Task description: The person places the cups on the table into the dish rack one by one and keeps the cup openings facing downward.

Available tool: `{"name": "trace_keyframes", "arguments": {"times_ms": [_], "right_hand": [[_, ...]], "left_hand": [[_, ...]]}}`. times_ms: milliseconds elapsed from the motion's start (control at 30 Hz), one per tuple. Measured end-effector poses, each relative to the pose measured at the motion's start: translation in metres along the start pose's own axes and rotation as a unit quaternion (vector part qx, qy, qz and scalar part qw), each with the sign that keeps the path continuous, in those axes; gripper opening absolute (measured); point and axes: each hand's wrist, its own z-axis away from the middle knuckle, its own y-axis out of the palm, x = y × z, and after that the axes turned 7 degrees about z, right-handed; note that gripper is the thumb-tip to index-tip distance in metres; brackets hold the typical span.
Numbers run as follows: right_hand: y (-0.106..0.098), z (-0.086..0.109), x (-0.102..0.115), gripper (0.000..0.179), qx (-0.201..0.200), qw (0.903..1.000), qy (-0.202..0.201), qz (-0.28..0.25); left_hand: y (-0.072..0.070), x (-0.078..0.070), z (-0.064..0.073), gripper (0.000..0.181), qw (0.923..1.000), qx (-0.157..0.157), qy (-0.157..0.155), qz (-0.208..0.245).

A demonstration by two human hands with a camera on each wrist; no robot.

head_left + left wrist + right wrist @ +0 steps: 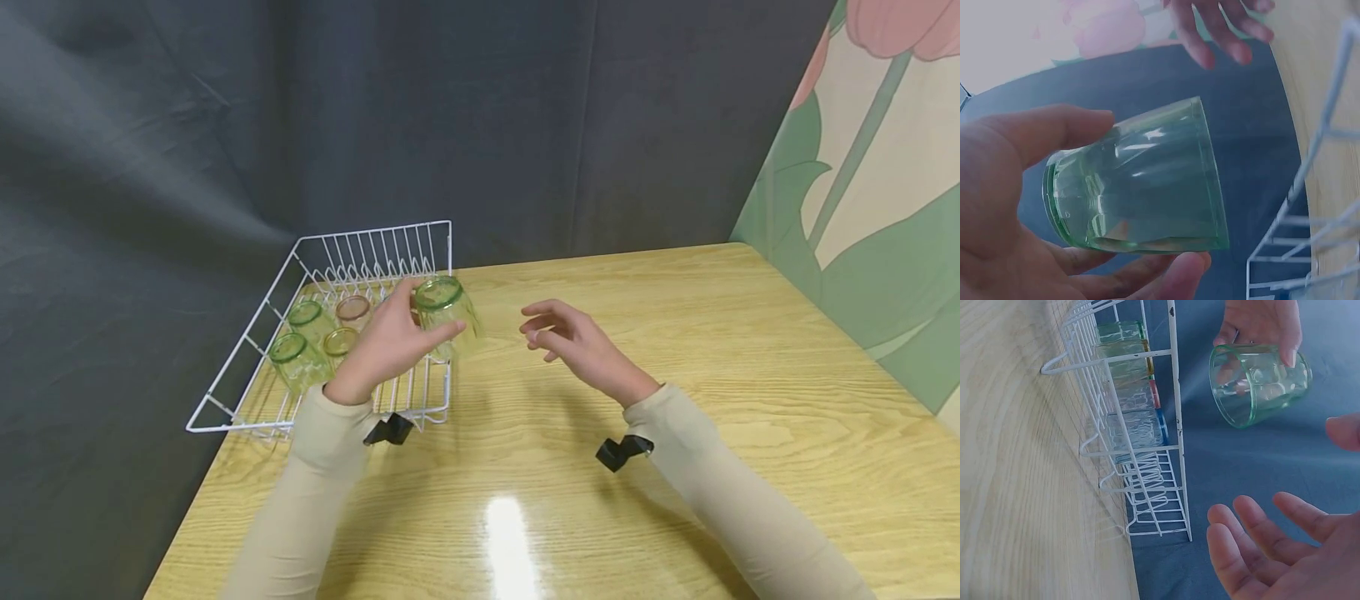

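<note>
A clear green drinking glass [442, 304] is gripped in my left hand [390, 337], thumb on one side and fingers on the other. It hangs base up over the right side of a white wire dish rack [447, 392]. In the left wrist view the held glass [1141, 181] looks bare inside. To the right of it, apart from it, my right hand [585, 346] hovers above the table with loosely bent fingers and touches nothing. In the right wrist view, those fingers [1279, 537] are spread below the glass [1266, 381].
Inside the rack stand upside-down glasses: green ones [297, 358], a pink one [352, 308] and a yellow one [341, 340]. A blue-rimmed glass [1135, 434] shows in the right wrist view. The rack sits at the left of a wooden table [675, 333], before a dark curtain [525, 125].
</note>
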Motion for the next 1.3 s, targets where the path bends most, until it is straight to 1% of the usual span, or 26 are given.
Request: {"name": "trace_keyframes", "arguments": {"times_ms": [67,267,333,467,567,700,767,833,900,967,1000,1067,1133,1167,1233,1300], "right_hand": [[0.0,0.0,-0.001,0.04,0.002,1.0,0.002,0.003],[-0.001,0.0,-0.002,0.039,0.002,1.0,0.006,0.003],[-0.001,0.0,-0.004,0.039,0.001,1.0,0.006,0.002],[0.0,0.0,-0.006,0.039,0.005,1.0,0.006,0.005],[0.001,0.0,-0.007,0.039,0.007,0.9999,0.007,0.008],[0.002,0.001,-0.007,0.039,0.008,0.9999,0.009,0.009],[0.003,0.001,-0.008,0.039,0.01,0.9999,0.009,0.008],[0.003,0.001,-0.008,0.039,0.012,0.9999,0.008,0.008],[0.003,0.001,-0.009,0.039,0.012,0.9999,0.008,0.007],[0.004,0.001,-0.01,0.038,0.011,0.9999,0.009,0.004],[0.004,0.001,-0.011,0.037,0.011,0.9999,0.009,0.004],[0.005,0.002,-0.011,0.036,0.013,0.9999,0.01,0.002],[0.005,0.002,-0.011,0.036,0.017,0.9998,0.011,0.0],[0.006,0.002,-0.011,0.036,0.019,0.9998,0.011,0.001],[0.006,0.003,-0.011,0.036,0.022,0.9997,0.012,0.002],[0.006,0.003,-0.01,0.035,0.023,0.9997,0.011,0.003]], "left_hand": [[-0.008,0.002,0.0,0.082,0.9999,-0.004,-0.014,-0.005],[-0.029,0.007,-0.007,0.091,0.9966,-0.001,-0.057,-0.059],[-0.035,0.01,-0.01,0.093,0.9949,0.007,-0.071,-0.072],[-0.041,0.018,-0.015,0.099,0.9887,0.04,-0.105,-0.099],[-0.041,0.025,-0.018,0.101,0.9826,0.069,-0.124,-0.119],[-0.039,0.034,-0.024,0.096,0.977,0.086,-0.137,-0.139],[-0.038,0.037,-0.028,0.086,0.9747,0.089,-0.139,-0.151],[-0.036,0.04,-0.031,0.07,0.971,0.092,-0.143,-0.168],[-0.035,0.042,-0.035,0.053,0.9654,0.1,-0.147,-0.191],[-0.033,0.044,-0.039,0.045,0.9591,0.108,-0.152,-0.213],[-0.032,0.045,-0.04,0.046,0.9555,0.111,-0.151,-0.228],[-0.03,0.047,-0.042,0.054,0.9489,0.116,-0.153,-0.251],[-0.027,0.049,-0.043,0.066,0.944,0.118,-0.156,-0.266],[-0.026,0.051,-0.043,0.071,0.9429,0.118,-0.159,-0.268],[-0.023,0.053,-0.044,0.074,0.9457,0.121,-0.169,-0.25],[-0.021,0.056,-0.044,0.069,0.9486,0.127,-0.174,-0.231]]}}
